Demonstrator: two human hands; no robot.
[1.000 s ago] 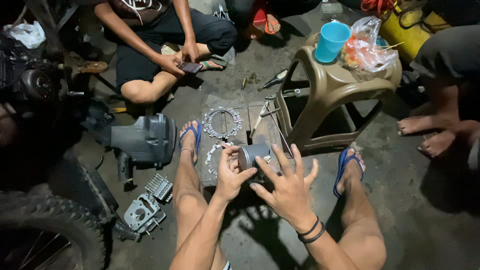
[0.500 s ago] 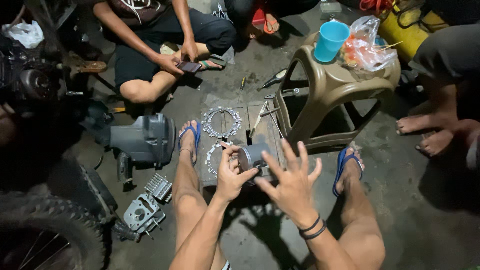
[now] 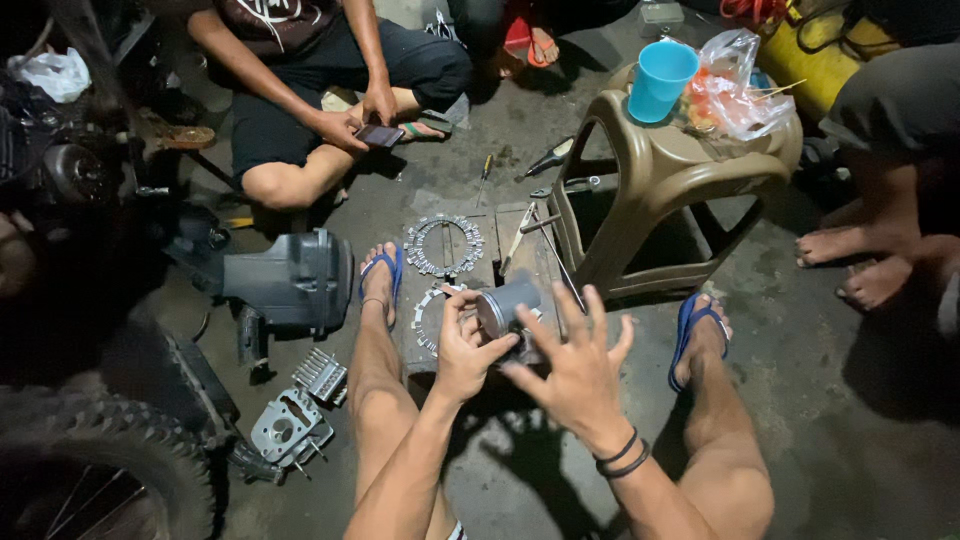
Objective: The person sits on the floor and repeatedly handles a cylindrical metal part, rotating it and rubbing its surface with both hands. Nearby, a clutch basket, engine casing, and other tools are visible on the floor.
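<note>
I sit on the concrete floor with my legs apart, blue sandals on both feet. My left hand (image 3: 462,342) grips a grey metal piston (image 3: 507,305), its fingers at the rim of the open end. My right hand (image 3: 575,365) is spread wide just beside it, fingers apart, its fingertips close to the piston's side; whether they touch it I cannot tell. Two black bands circle my right wrist. Below my hands lie two toothed metal rings: one ring (image 3: 444,245) on a flat board further out, another ring (image 3: 432,315) partly hidden by my left hand.
A tan plastic stool (image 3: 668,190) at the right carries a blue cup (image 3: 660,80) and a plastic bag. A black engine part (image 3: 290,282) and finned cylinder parts (image 3: 292,425) lie at the left beside a knobbly tyre (image 3: 95,470). A seated person (image 3: 320,90) holds a phone; bare feet at right.
My left hand has turned the piston a little and lifted it slightly. My right hand stays spread beside it, shifted a bit lower. The view has drifted slightly.
</note>
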